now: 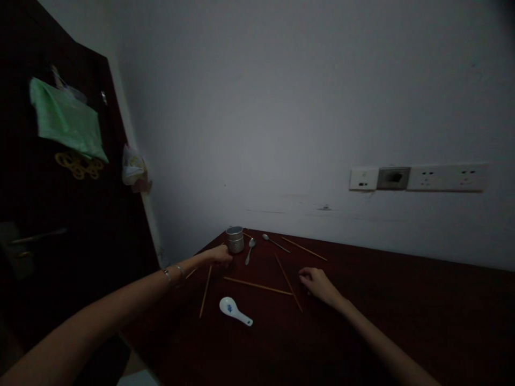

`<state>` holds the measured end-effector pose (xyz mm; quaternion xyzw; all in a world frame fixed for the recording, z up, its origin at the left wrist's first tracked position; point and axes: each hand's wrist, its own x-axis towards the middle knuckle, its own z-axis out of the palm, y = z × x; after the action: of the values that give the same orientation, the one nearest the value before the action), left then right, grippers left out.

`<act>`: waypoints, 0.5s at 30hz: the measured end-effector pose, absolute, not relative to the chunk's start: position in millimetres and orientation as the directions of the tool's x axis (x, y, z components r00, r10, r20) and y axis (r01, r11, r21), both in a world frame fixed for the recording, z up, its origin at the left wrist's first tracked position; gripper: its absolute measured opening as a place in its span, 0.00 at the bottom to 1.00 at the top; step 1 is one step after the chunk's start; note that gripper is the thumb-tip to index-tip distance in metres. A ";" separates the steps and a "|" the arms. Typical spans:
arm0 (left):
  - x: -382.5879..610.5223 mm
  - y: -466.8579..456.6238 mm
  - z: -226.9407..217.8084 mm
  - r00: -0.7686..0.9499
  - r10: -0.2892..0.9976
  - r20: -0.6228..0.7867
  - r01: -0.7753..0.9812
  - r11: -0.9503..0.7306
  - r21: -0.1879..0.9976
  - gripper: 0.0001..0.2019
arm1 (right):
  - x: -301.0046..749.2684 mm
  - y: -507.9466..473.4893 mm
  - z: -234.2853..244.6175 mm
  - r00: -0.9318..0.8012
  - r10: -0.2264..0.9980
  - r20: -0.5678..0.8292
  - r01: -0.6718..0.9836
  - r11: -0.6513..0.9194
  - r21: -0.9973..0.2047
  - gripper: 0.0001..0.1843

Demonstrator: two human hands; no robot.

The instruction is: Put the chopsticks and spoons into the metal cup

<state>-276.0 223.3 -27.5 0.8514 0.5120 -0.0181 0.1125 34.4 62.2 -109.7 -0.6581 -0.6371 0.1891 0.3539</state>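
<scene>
My left hand (221, 255) reaches across to the far left of the table, its fingers closed beside a ridged metal cup (235, 242). What those fingers hold, if anything, is hidden. One chopstick (205, 292) lies under the left wrist; another chopstick (191, 273) is partly covered by the forearm. My right hand (317, 283) rests on the tabletop with fingers curled in and nothing visible in them. Nearest to it is a slanting wooden chopstick (288, 282), not touched. A further chopstick (257, 286) lies crosswise between the hands, above a white soup spoon (235, 311) with a blue mark.
Near the wall lie two metal spoons, one metal spoon (250, 251) by the cup and a longer-handled spoon (276, 243), plus a chopstick (304, 249). The dark red table (402, 300) meets a wall with sockets (426, 178). A dark door (24, 161) stands left.
</scene>
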 end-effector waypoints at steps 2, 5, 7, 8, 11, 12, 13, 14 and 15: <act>-253.8 224.9 -35.1 0.469 0.881 -0.071 0.883 -0.463 0.078 0.11 | 40.2 59.8 -118.5 0.132 0.970 0.206 0.628 0.079 -0.774 0.17; -222.4 226.1 -50.8 0.431 0.901 0.036 0.902 -0.430 -0.041 0.12 | 40.6 52.1 -127.2 0.184 0.950 0.253 0.542 0.117 -0.832 0.17; -206.9 227.2 -60.7 0.414 0.909 0.053 0.909 -0.411 -0.068 0.12 | 37.7 46.2 -129.0 0.213 0.927 0.308 0.539 0.151 -0.829 0.16; -201.1 227.8 -64.8 0.411 0.910 0.053 0.910 -0.407 -0.072 0.12 | 36.2 43.7 -128.8 0.222 0.917 0.331 0.548 0.163 -0.820 0.16; -190.9 229.6 -72.6 0.410 0.910 0.064 0.911 -0.406 -0.071 0.13 | 33.0 39.4 -125.9 0.237 0.910 0.341 0.575 0.151 -0.804 0.16; -189.0 230.0 -73.7 0.409 0.910 0.072 0.912 -0.404 -0.066 0.14 | 32.6 39.0 -124.7 0.241 0.911 0.335 0.581 0.140 -0.801 0.16; -187.6 230.4 -74.3 0.406 0.910 0.081 0.914 -0.402 -0.060 0.14 | 32.4 38.9 -123.6 0.246 0.911 0.330 0.587 0.131 -0.799 0.16; -186.4 230.6 -74.3 0.401 0.912 0.090 0.916 -0.398 -0.052 0.15 | 32.3 39.0 -122.8 0.251 0.910 0.331 0.595 0.125 -0.794 0.16; -185.3 230.7 -74.2 0.396 0.913 0.097 0.918 -0.393 -0.042 0.17 | 32.3 39.1 -122.3 0.254 0.907 0.336 0.603 0.123 -0.788 0.16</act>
<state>-185.3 230.7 -74.2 0.8342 0.5489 0.0292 -0.0444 32.3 39.1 -122.3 -0.6417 -0.5884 0.1635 0.4640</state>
